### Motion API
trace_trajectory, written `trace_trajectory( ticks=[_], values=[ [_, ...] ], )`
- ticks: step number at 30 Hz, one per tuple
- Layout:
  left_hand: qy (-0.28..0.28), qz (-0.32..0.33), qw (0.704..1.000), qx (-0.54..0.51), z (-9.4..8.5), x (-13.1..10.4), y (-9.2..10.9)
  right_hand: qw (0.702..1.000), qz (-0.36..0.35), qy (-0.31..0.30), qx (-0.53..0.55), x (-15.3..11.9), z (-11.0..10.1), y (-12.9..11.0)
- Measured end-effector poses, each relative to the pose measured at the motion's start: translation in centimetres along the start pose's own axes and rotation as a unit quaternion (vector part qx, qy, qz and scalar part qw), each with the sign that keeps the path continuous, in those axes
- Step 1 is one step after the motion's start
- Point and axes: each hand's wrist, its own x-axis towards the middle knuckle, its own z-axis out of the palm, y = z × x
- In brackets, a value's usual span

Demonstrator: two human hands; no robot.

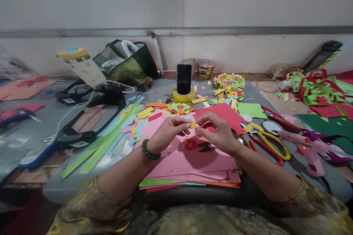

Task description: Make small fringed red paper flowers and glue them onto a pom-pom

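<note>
Between my two hands is a small piece of yellow paper [193, 125], pinched at its left by the thumb and finger of my left hand [176, 127]. My right hand [215, 128] is curled at its right side, fingertips close together on or beside the piece. Beneath them lies a stack of pink paper [176, 163], with other colours showing at its lower edge. On the stack are a small red and yellow paper flower [190, 143] and dark-tipped scissors or pliers [206, 147], partly under my right hand. A red sheet [224, 115] lies just behind.
Green and blue paper strips [102, 143] spread at the left. Pliers with yellow handles [275, 145] and a pink glue gun [309, 147] with a lit red light lie at the right. A phone [184, 78] stands in a yellow tape roll [182, 96]; paper flower balls [230, 84] sit behind.
</note>
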Motion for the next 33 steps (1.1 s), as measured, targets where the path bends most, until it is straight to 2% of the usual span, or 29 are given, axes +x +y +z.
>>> trace_trajectory(
  ticks=[7,19,27,33],
  values=[
    [-0.01,0.011,1.0,0.003,0.25,-0.24,0.28,1.0,0.0,-0.005,0.007,0.12,0.21,0.08],
    [-0.005,0.024,1.0,0.007,0.42,-0.46,0.27,0.999,0.046,0.004,0.019,0.0,0.47,0.01],
    [-0.001,0.001,1.0,-0.006,0.38,-0.2,0.07,0.989,0.108,-0.012,0.103,0.33,0.24,-0.01],
    [-0.001,0.008,1.0,0.014,0.47,-0.39,0.22,0.993,0.08,0.003,0.09,0.15,0.47,-0.09]
  ],
)
